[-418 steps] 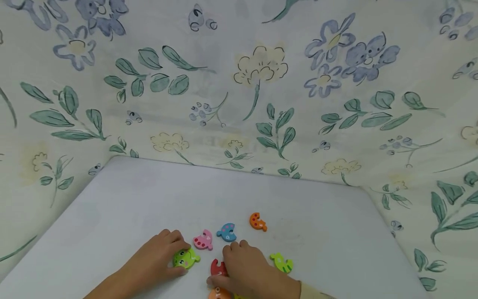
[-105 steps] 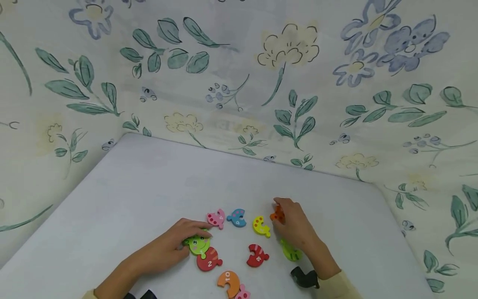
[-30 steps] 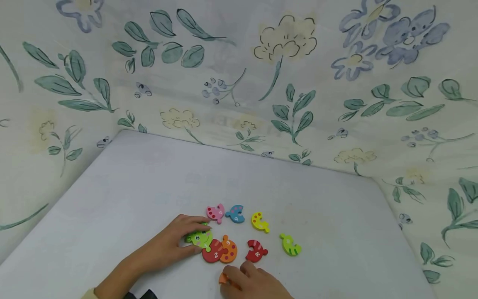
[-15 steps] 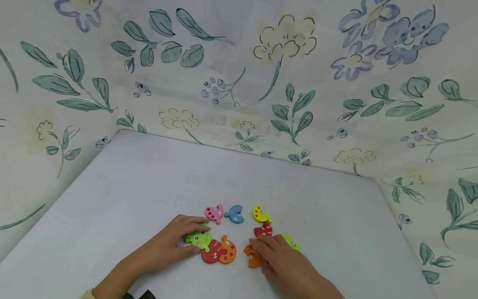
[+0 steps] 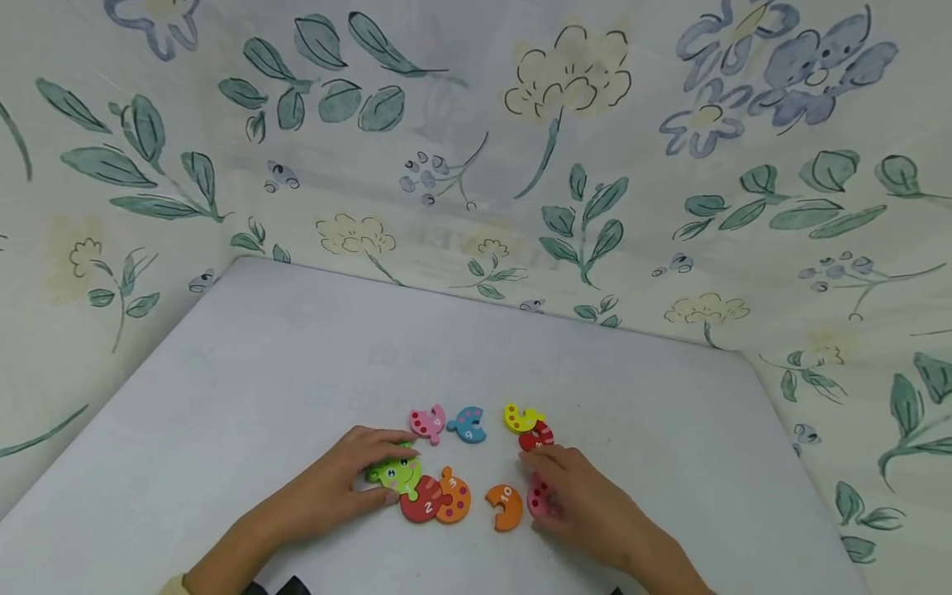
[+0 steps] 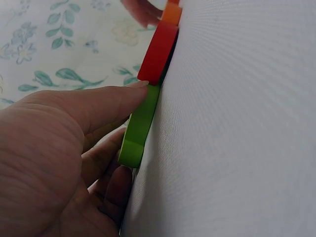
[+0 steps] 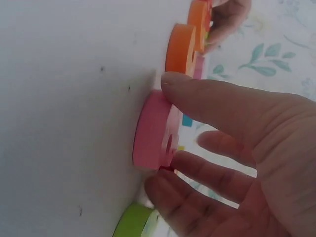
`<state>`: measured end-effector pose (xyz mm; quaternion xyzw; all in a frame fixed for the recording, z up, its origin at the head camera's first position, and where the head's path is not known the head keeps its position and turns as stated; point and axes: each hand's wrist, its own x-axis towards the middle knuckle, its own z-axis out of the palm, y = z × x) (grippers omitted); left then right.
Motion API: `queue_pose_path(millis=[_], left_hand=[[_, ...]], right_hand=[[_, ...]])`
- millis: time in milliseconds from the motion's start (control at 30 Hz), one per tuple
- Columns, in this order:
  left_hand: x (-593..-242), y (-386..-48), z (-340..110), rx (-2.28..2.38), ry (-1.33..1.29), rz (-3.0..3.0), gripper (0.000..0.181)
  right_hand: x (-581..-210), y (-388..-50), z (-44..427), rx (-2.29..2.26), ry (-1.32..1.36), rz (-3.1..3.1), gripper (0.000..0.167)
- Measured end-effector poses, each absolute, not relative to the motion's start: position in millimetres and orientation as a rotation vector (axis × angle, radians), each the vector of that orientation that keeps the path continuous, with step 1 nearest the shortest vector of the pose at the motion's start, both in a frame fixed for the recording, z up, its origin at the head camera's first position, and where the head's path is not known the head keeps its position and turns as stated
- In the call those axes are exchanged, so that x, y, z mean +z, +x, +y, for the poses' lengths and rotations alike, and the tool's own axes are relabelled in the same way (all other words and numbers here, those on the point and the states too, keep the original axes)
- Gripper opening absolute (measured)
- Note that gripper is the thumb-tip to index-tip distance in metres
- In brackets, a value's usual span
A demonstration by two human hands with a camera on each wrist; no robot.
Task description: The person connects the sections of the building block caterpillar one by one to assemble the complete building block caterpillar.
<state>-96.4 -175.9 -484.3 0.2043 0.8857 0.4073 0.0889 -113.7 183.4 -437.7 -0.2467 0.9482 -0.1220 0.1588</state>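
Observation:
My left hand [image 5: 360,467] holds a green smiling head puzzle piece [image 5: 397,475] between thumb and fingers. A red piece marked 2 [image 5: 422,501] is joined to it, and an orange 3 piece [image 5: 454,498] is joined to the red one. On the right, my right hand [image 5: 587,508] grips a pink spotted puzzle piece [image 5: 539,496]; the right wrist view shows the thumb at one end of this pink piece [image 7: 152,133] and fingertips at the other. An orange 10 piece [image 5: 509,508] lies just left of that hand.
Behind lie a pink piece [image 5: 426,423], a blue piece [image 5: 468,425], a yellow piece [image 5: 518,417] and a red striped piece [image 5: 537,436] touching the yellow. A light green piece [image 7: 134,222] sits beyond my right fingers. Patterned fabric [image 5: 446,165] surrounds the white table [image 5: 335,355].
The orange 3 piece got joined to the red 2. My right hand brought the orange 10 from the front, let go and took the pink piece. The red striped piece shifted back against the yellow.

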Motion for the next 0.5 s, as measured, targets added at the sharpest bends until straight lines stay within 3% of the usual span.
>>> queue_pose_path(millis=[233,500], left_hand=[[-484,-97,-176,1.206,0.602,2.631,0.047],[-484,-96,-176,1.213,0.607,2.628,0.048]], right_hand=[[-440,-121,189,-0.327,-0.709,2.786,0.063],[-441,-125,191,-0.357,-0.674,2.753,0.062]])
